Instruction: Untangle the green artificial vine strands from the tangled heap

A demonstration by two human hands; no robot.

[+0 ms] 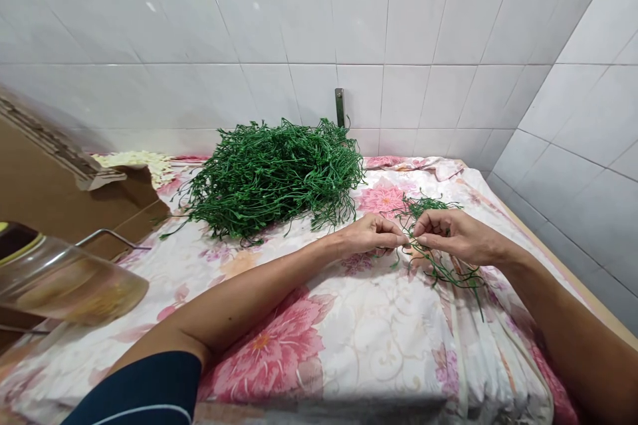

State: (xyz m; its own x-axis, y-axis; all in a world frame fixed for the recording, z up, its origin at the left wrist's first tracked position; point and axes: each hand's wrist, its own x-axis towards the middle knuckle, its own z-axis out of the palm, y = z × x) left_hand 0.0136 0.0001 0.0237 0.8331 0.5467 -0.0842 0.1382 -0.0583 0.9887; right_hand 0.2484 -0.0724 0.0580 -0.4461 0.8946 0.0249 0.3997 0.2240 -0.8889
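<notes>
My left hand (375, 235) and my right hand (451, 234) meet fingertip to fingertip over the right part of the table. Both are closed in a pinch on thin green artificial plant stems (438, 269), which trail down to the right below my right hand. A small bunch of the same greenery (428, 204) lies just behind my right hand. Farther back on the left sits a large heap of green artificial stems (274, 176) with small knobbed tips. Exactly which stem each hand grips is partly hidden by the fingers.
A floral cloth (379, 345) covers the table. At the left stand a cardboard box (100, 212) and a clear jar (84, 285) of yellowish liquid. Pale yellow pieces (144, 163) lie behind the box. A metal strip (339, 107) stands against the tiled wall (423, 20).
</notes>
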